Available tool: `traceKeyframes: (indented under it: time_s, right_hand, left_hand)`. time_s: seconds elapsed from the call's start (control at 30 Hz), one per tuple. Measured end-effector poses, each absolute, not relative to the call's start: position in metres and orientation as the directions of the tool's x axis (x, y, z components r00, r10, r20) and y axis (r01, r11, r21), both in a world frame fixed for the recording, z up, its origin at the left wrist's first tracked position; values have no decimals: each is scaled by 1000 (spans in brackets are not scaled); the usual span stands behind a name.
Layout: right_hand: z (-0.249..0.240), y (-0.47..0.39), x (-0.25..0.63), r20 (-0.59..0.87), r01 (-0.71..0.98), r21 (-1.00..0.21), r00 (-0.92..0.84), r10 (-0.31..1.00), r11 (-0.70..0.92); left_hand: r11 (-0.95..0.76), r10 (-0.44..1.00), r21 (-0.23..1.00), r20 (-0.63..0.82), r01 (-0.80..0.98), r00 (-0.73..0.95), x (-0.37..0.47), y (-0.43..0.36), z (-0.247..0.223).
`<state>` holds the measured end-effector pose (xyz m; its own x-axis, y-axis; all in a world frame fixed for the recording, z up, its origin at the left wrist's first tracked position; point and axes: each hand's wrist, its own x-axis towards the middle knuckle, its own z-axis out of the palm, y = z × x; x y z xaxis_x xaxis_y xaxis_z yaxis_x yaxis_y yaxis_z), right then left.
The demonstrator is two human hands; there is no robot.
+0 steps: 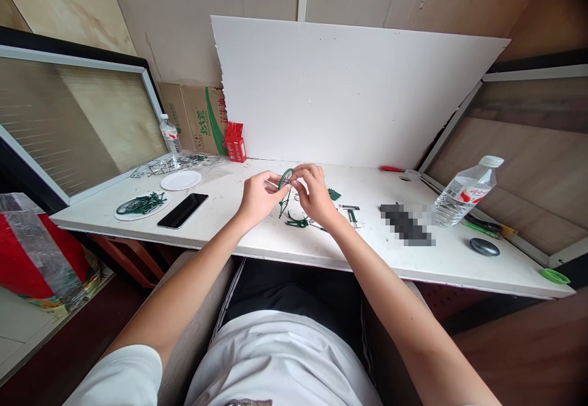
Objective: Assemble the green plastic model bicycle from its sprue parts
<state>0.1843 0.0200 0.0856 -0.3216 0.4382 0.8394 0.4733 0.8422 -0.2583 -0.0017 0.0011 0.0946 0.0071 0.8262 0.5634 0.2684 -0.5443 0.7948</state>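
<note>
Above the white table, my left hand (263,193) grips a small green toy wheel (285,177) with dark spokes, thumb and fingers at its rim. My right hand (316,193) is closed at the wheel's other side, its fingertips pinching near the hub; any small piece between them is hidden. Thin dark parts hang or lie just below the wheel, and I cannot tell whether they are joined to it. Under my hands lies a green model part (297,223). To the right are a flat green piece (334,194) and small dark green parts (352,216).
At left, a plate of green parts (141,205), a white plate (180,180) and a black phone (182,210) lie on the table. A water bottle (468,191) stands right, near a dark oval object (484,247). A white board (358,93) leans behind, beside a red box (236,142).
</note>
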Motion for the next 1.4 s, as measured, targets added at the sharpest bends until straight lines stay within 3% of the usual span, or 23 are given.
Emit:
traceKeyframes:
  time_s: [0.17, 0.7, 1.07, 1.4]
  right_hand:
    - [86, 20, 185, 837, 478, -255, -325, 439, 840]
    - [87, 20, 188, 804, 619, -88, -418, 422, 781]
    - [86, 22, 187, 835, 566, -150, -367, 410, 811]
    - [86, 21, 185, 814, 601, -107, -404, 417, 792]
  left_hand:
    - [-550, 820, 791, 573, 268, -7, -2, 5, 90]
    - [-536, 835, 810, 550, 240, 6, -3, 11, 87]
    - [-538, 835, 808, 550, 241, 18, -2, 8, 89]
    - [-542, 824, 790, 566, 286, -2, -2, 5, 91]
